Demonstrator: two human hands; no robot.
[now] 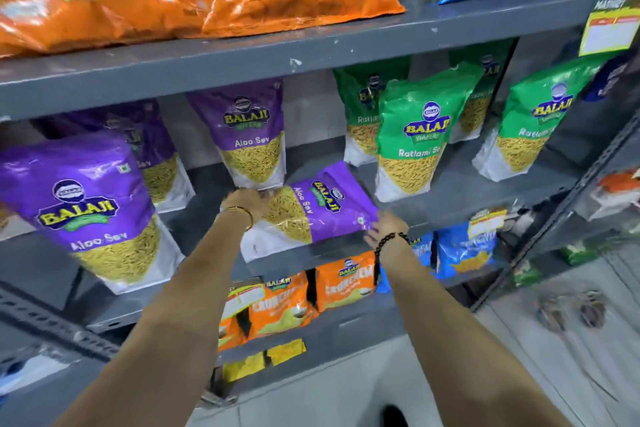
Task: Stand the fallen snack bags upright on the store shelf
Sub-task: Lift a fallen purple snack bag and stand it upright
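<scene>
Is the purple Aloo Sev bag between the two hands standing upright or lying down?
Lying down: the purple Aloo Sev bag lies sideways on the shelf, its print turned.

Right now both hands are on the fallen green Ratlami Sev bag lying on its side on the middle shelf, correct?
Not quite: the fallen bag is purple Aloo Sev, not green Ratlami Sev. The head view shows it lying on its side on the middle shelf, with the left hand at its bottom end and the right hand at its top end. The green Ratlami Sev bags stand upright.
</scene>
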